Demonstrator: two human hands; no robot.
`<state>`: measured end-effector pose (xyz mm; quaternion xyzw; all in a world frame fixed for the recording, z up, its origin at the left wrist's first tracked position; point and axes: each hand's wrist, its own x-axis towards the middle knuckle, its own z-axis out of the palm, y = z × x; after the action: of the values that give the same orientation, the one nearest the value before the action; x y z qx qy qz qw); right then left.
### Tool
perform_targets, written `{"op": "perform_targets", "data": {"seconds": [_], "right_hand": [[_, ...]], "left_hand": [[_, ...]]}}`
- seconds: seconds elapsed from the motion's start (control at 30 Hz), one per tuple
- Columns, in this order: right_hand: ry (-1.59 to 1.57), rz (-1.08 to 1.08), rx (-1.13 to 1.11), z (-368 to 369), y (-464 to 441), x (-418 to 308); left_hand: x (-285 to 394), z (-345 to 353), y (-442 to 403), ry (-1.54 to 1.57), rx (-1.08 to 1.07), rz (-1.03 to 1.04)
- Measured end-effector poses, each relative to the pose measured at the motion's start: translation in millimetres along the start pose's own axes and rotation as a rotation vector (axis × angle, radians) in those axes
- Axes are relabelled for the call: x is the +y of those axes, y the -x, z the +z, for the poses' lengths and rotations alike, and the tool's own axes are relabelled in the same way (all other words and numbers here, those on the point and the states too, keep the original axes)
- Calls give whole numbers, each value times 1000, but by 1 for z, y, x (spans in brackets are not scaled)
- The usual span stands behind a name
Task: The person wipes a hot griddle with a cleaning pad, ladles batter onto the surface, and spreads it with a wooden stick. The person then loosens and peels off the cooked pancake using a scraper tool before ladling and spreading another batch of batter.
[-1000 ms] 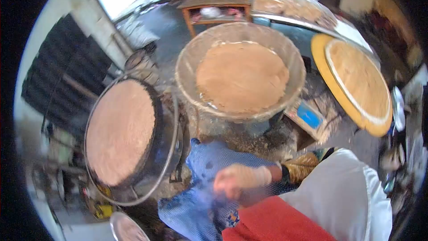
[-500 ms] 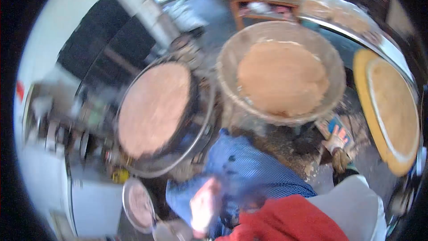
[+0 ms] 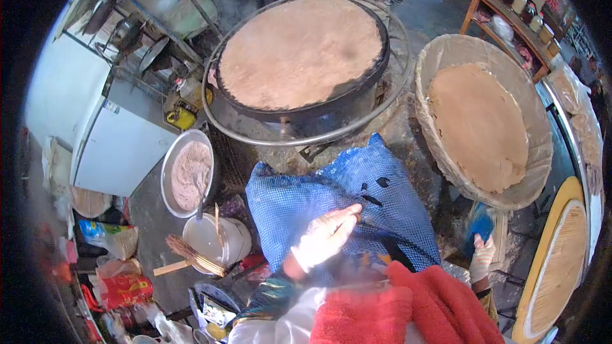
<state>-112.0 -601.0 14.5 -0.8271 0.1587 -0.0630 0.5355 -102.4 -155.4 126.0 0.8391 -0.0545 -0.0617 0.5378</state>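
My left hand (image 3: 326,234), in a pale glove, hangs over the blue checked apron (image 3: 344,185) on my lap. Its fingers are stretched out and hold nothing I can see. Low on the right, my right hand (image 3: 482,257) wears a striped pale glove and grips a blue pad (image 3: 480,222), whose exact kind is unclear. Ahead is a round black griddle (image 3: 287,114) covered by a thin sheet of pinkish-brown batter (image 3: 303,51). To its right, a lined round basket (image 3: 440,153) holds flat brown pancakes (image 3: 481,124). The right hand is just below this basket.
A metal ring (image 3: 319,139) surrounds the griddle. On the left are a bowl of pinkish batter (image 3: 190,175) with a ladle, a white bucket (image 3: 237,242) and a straw brush (image 3: 191,255). A yellow-rimmed round board (image 3: 554,267) leans at the right. Jars stand on a wooden table (image 3: 510,19).
My view has swung left, so the griddle and basket appear farther right. The left hand stays over the apron, and the right hand still has the blue pad low beside the basket.
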Motion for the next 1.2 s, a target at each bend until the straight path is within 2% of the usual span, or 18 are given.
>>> {"op": "perform_targets", "data": {"seconds": [0.03,0.07,0.17,0.2,0.3,0.37,0.43,0.57,0.6,0.7,0.73,0.83,0.87,0.97,1.03,1.1,1.17,1.2], "right_hand": [[-288,-52,-30,19,-4,-50],[-869,185,-54,51,-10,-108],[-1101,240,-428,124,-57,-184],[-964,262,-538,150,-68,-200],[-476,-237,-732,260,-72,-263],[129,-1426,-317,322,-97,-285],[346,-1417,-244,372,-116,-285],[274,-1401,-55,396,-151,-269],[315,-1417,-36,395,-147,-272],[433,-1436,-4,408,-148,-272],[402,-1426,-25,413,-146,-272],[403,-1414,-69,424,-146,-278],[378,-1424,-76,429,-149,-279],[391,-1476,-51,434,-153,-295],[347,-1505,7,436,-159,-294],[341,-1518,17,437,-166,-293],[317,-1490,-26,438,-174,-287],[273,-1508,-19,435,-172,-289]], "left_hand": [[-5,0,0,12,7,-1],[-11,2,-1,-15,-11,53],[-18,10,-4,-71,11,216],[-13,10,-4,-119,-19,183],[0,0,-5,-185,-53,164],[2,-12,-3,-242,-8,126],[4,-33,3,-234,43,103],[-30,-91,29,-239,262,1],[-20,-116,30,-57,302,-282],[-64,-191,20,-26,611,-279],[-56,-223,6,-340,596,-315],[-140,-313,-23,-968,579,37],[-153,-331,-40,-1045,602,-93],[-213,-386,-84,-1349,432,-206],[-232,-393,-106,-1591,304,-23],[-249,-384,-122,-1644,25,-67],[-240,-355,-143,-1807,-426,-375],[-238,-344,-141,-1758,-404,-380]]}}
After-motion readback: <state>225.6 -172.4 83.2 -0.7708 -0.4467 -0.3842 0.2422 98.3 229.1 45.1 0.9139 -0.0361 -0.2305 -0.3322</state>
